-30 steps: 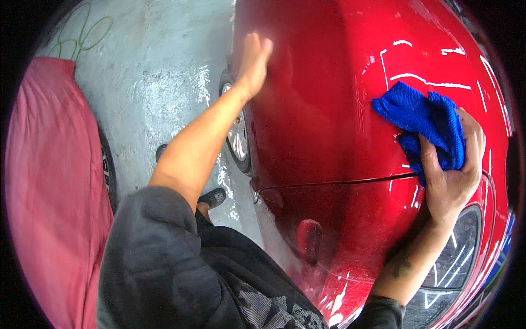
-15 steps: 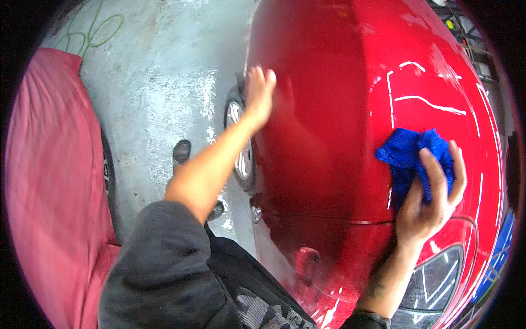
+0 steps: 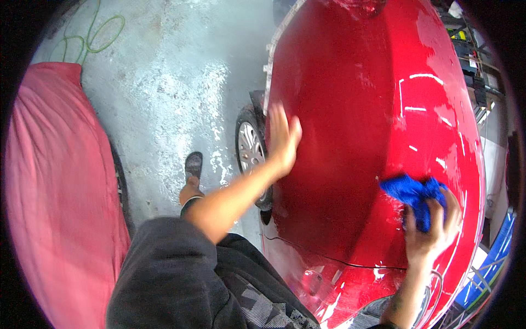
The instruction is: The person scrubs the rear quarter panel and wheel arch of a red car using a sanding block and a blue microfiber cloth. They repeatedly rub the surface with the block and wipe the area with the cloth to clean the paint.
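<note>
Glossy red car body panel, wet and reflective, fills the frame from twelve to five o'clock. Right hand, at four o'clock, fingers curled around a crumpled bright blue microfibre cloth, pressing it on the panel. Left hand, near centre, fingers spread flat on the panel's edge, just above the grey-spoked wheel; wet concrete floor at eleven o'clock.

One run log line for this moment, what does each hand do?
left hand: flat on red car body | right hand: presses blue cloth on it
</note>
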Tool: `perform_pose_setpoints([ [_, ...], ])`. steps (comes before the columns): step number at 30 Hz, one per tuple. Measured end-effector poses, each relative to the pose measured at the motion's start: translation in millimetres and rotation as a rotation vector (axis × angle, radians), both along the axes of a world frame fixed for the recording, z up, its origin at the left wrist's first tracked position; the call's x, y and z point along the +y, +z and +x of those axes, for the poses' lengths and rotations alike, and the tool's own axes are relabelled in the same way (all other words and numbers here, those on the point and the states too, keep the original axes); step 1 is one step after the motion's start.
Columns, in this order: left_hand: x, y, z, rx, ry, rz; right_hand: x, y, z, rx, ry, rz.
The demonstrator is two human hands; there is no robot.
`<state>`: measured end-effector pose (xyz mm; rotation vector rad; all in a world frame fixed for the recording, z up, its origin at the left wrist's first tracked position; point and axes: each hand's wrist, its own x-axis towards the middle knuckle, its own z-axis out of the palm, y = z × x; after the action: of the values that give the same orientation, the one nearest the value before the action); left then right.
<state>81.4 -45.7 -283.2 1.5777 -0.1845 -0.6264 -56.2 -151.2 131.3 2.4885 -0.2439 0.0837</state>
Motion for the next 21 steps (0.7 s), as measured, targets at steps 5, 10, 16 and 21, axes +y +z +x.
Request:
perform_pose_setpoints([
  [5, 73.8, 45.3, -142.8, -0.189, -0.321, -0.166, -56.7, 106.9, -30.9, 0.034, -0.059, -0.066],
  [10, -42.0, -5.4, 156.5, 0.018, 0.017, -0.198, -87.8, 76.4, -42.1, -0.334, 0.149, -0.002],
  [16, 66.4, 23.2, -139.6, -0.333, -0.307, -0.126, -78.9, 67.6, -59.4, -0.361, 0.093, -0.028],
  [21, -23.0, 33.5, 39.3, -0.249, -0.135, -0.077, -95.2, 74.8, -76.9, -0.404, 0.084, -0.045],
])
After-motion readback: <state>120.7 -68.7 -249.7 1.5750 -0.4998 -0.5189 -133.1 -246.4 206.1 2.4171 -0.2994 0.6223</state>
